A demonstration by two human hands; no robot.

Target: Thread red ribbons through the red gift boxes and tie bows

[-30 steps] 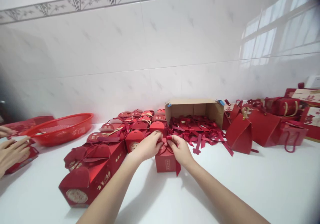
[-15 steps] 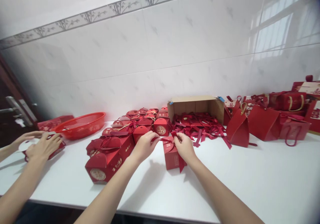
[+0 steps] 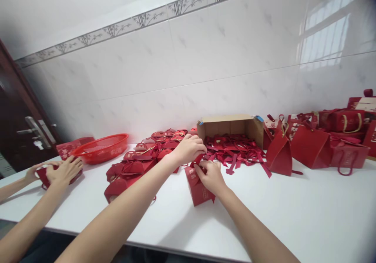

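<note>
"On the white table (image 3: 264, 212), where's the red gift box (image 3: 198, 190)?"
"Between my hands, in front of the cardboard carton (image 3: 257, 132)."
"Grips?"
"My left hand (image 3: 189, 150), fingertips together, pinches red ribbon (image 3: 197, 159) above the box. My right hand (image 3: 212, 175), fingers curled nearly closed, touches the box top; can't tell what it's gripping."

Head-worn camera, facing forward and down

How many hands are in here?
4. The person's left hand and right hand are at the ribbon on a small red box; a co-worker's left hand and right hand are on another red box, far left.
</note>
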